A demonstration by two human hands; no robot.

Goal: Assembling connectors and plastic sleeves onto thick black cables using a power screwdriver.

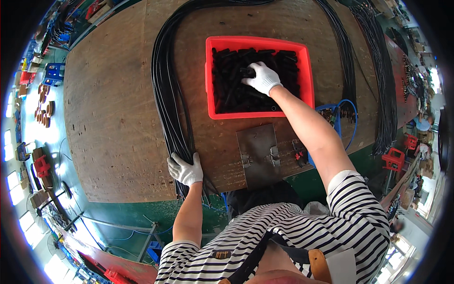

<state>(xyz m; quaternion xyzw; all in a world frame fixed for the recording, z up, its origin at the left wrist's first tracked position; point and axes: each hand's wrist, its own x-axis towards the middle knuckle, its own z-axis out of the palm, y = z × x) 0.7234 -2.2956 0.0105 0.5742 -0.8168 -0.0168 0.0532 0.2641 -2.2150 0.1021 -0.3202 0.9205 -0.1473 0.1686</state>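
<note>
My right hand [263, 79], in a white knit glove, reaches into a red plastic bin [307, 71] full of short black tube-shaped pieces [227, 71]. Its thumb and fingers close around one black piece [248, 72]. My left hand [186, 169], gloved too, lies over a long bundle of black cables [165, 80] at the table's near edge, its fingers curled around them. The bundle curves away from that hand and along the far side of the bin. The cable ends beneath the left palm are hidden.
A dark metal plate [257, 146] with small fittings lies on the worn wooden table [109, 104] between me and the bin. More black cable bundles [378, 85] hang at the right. A blue hoop [352, 125] stands by the right edge; red stools [393, 159] are beyond.
</note>
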